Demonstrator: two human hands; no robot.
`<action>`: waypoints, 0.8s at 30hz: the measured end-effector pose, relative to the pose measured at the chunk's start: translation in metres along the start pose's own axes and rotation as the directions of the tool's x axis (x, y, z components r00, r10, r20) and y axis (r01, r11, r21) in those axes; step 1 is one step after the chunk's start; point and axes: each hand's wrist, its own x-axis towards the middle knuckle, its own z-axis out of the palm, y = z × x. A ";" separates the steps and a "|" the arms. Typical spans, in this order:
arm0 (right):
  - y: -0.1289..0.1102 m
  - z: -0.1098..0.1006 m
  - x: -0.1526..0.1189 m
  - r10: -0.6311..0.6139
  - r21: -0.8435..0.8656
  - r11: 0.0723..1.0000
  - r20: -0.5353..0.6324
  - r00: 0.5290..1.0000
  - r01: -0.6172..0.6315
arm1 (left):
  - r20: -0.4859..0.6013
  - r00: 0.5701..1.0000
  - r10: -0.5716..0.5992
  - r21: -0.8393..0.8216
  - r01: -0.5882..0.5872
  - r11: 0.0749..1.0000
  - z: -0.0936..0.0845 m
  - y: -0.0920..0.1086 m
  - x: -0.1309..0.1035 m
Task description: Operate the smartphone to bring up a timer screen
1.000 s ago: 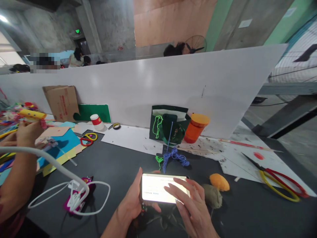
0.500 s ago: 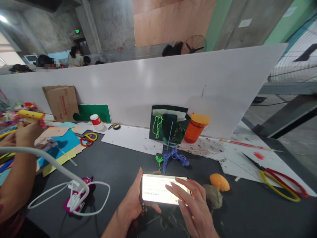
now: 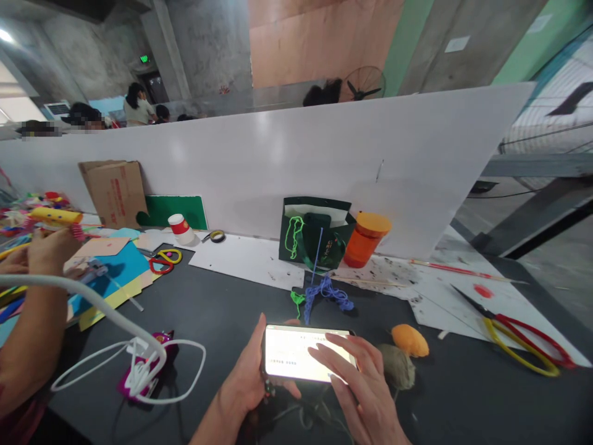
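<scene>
The phone (image 3: pixel 296 353) glows so bright that its text cannot be read, and the right hand (image 3: pixel 359 386) covers its right end. Both wrists run off the bottom edge. Below the phone, a dark tangle of cords lies in shadow, too dim to identify. Far left of the phone, a co-worker's arm (image 3: pixel 25 340) is cut by the frame edge.
</scene>
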 end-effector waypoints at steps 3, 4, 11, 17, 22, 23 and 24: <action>0.000 0.001 0.001 0.002 -0.007 1.000 0.002 1.000 -0.002 | -0.004 1.000 0.001 -0.007 -0.001 1.000 0.001 0.000 -0.001; 0.000 0.001 0.001 0.002 -0.007 1.000 0.002 1.000 -0.002 | -0.005 1.000 0.000 -0.008 0.000 1.000 0.001 0.000 -0.001; -0.001 0.000 0.001 0.003 -0.013 1.000 0.003 1.000 -0.003 | -0.002 1.000 -0.002 0.002 0.002 1.000 0.000 0.000 -0.001; -0.001 -0.001 -0.001 0.002 -0.023 1.000 0.008 1.000 -0.002 | 0.002 1.000 -0.005 -0.001 0.005 1.000 0.000 0.000 -0.001; -0.003 -0.001 0.001 0.012 -0.040 0.999 0.009 1.000 -0.011 | -0.005 1.000 -0.010 -0.012 0.009 1.000 0.002 0.000 -0.001; -0.003 -0.001 0.002 0.012 -0.040 0.999 0.013 1.000 -0.011 | -0.007 1.000 -0.010 -0.012 0.010 1.000 0.002 0.000 -0.001; -0.002 -0.001 0.002 0.010 -0.040 0.999 0.014 1.000 -0.009 | -0.008 1.000 -0.010 -0.010 0.010 1.000 0.002 0.000 -0.001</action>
